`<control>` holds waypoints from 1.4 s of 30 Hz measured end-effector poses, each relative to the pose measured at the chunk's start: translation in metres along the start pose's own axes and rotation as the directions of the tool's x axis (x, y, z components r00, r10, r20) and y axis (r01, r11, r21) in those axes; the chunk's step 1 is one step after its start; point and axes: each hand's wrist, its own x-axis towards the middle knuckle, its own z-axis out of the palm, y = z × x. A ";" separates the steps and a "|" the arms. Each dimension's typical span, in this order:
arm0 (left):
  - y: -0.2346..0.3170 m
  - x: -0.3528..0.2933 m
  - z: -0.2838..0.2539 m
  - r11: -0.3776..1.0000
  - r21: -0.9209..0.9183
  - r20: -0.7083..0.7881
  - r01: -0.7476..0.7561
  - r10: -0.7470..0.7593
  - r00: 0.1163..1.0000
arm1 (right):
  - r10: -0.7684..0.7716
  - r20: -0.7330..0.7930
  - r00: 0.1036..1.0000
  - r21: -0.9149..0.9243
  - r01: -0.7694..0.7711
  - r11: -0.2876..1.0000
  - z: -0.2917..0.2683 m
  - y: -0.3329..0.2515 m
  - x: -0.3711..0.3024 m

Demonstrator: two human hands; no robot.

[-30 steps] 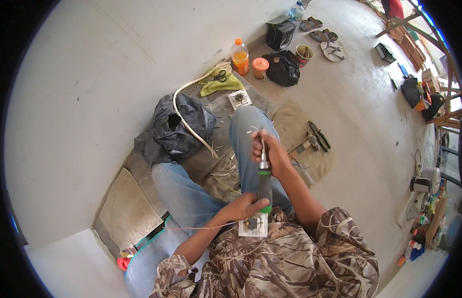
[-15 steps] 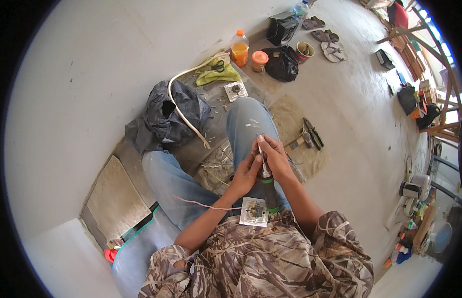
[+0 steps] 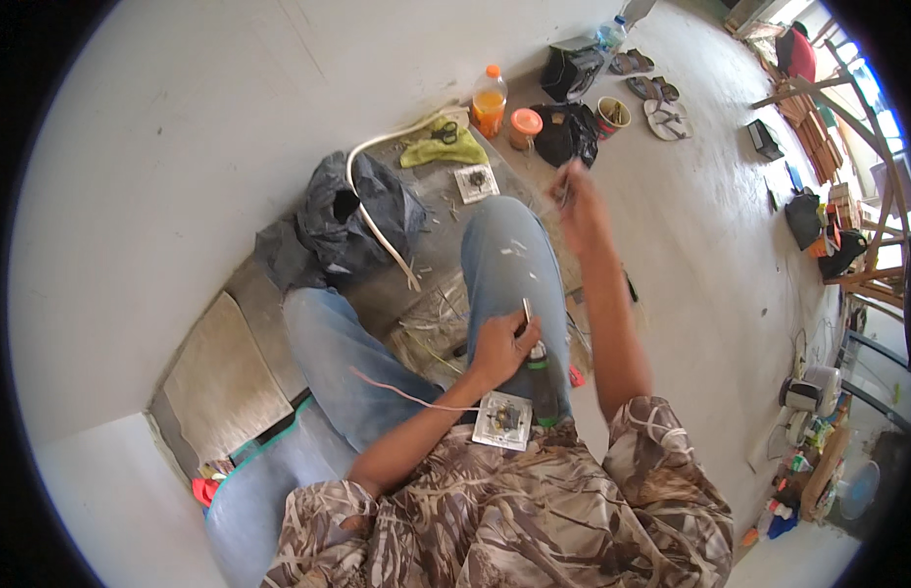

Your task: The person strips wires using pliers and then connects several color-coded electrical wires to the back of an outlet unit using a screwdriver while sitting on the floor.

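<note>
My left hand [image 3: 501, 350] is closed around the metal shaft of a screwdriver [image 3: 543, 387] with a dark, green-banded handle. The shaft tip pokes up past my fingers, and the handle rests toward my lap. Raised over the floor beyond my right knee, my right hand [image 3: 583, 211] is smeared by motion; whether it holds something small cannot be made out. On my lap lies a white square wall-socket plate [image 3: 502, 421], its wiring side up. A thin pinkish wire [image 3: 401, 394] runs from it across my left forearm.
A second socket plate [image 3: 477, 182] lies past my knee, near a yellow-green cloth [image 3: 443, 150] with scissors. A black plastic bag [image 3: 362, 211] and a white cable [image 3: 362, 201] are at left. An orange drink bottle [image 3: 490, 106], lidded jar [image 3: 524, 127] and sandals [image 3: 666, 120] stand farther back.
My right hand has left the screwdriver and swung up and away to the far right. My left hand stays on the shaft. The view has shifted slightly.
</note>
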 end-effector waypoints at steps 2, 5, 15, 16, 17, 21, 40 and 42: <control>0.001 0.000 -0.008 0.999 -0.031 -0.044 -0.021 0.020 0.999 | -0.064 0.161 0.985 -0.125 0.084 0.989 0.035 -0.057 0.001; 0.001 0.003 -0.008 0.997 -0.076 -0.071 -0.013 0.007 0.997 | 0.080 0.430 0.899 -0.667 0.256 0.699 0.032 -0.076 -0.011; -0.014 0.002 -0.002 0.995 -0.103 -0.069 -0.017 0.010 0.998 | 0.356 0.447 0.821 -0.571 -0.044 0.820 -0.008 -0.041 -0.066; -0.009 0.002 -0.004 0.994 -0.111 -0.065 -0.008 0.001 0.998 | 0.348 0.458 0.818 -0.586 -0.017 0.810 -0.006 -0.036 -0.065; -0.003 0.001 -0.006 0.993 -0.118 -0.061 0.001 -0.009 0.998 | 0.341 0.468 0.815 -0.601 0.010 0.799 -0.004 -0.033 -0.065; -0.002 -0.001 -0.007 0.988 -0.155 -0.068 -0.001 -0.010 0.998 | 0.435 0.503 0.746 -0.690 0.044 0.723 0.008 -0.035 -0.069; -0.003 0.000 -0.006 0.993 -0.109 -0.140 -0.049 0.033 0.990 | 0.272 0.518 0.811 -0.620 0.137 0.773 0.006 -0.005 -0.088; -0.007 0.001 -0.004 0.995 -0.092 -0.132 -0.025 0.013 0.991 | 0.184 0.539 0.822 -0.627 0.246 0.740 0.002 0.000 -0.091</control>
